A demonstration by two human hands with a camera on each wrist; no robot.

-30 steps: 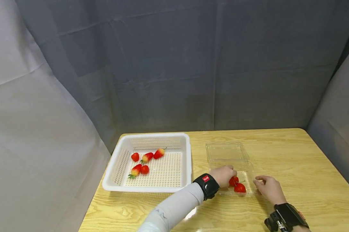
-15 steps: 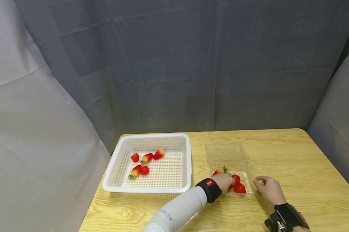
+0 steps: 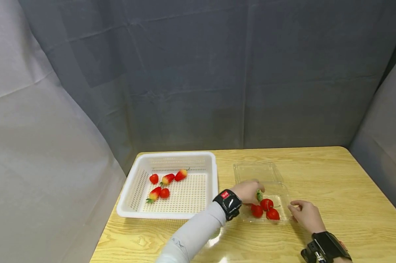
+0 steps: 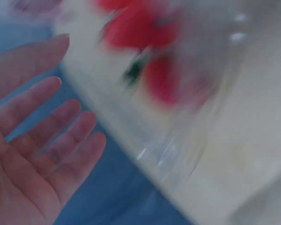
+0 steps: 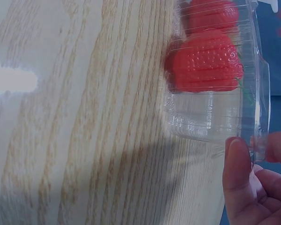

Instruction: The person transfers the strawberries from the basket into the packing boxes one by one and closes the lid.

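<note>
The clear container (image 3: 279,193), its lid (image 3: 254,171) towards the surface (image 3: 332,175)'s far edge, lies between the white basket (image 3: 165,215) and the surface's right edge. Thin-looking, it should be light, springy, easily dented; best held by the rim. The right hand (image 3: 306,215) pinches that rim; the left hand (image 3: 245,190), fingers spread and holding nothing, hovers beside the red fruits (image 3: 266,204) inside.

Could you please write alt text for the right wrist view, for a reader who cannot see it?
A right hand pinches the rim of a clear box with two pieces of red fruit visible inside. The box stands on a wood-grain table, which fills the left side.
</note>
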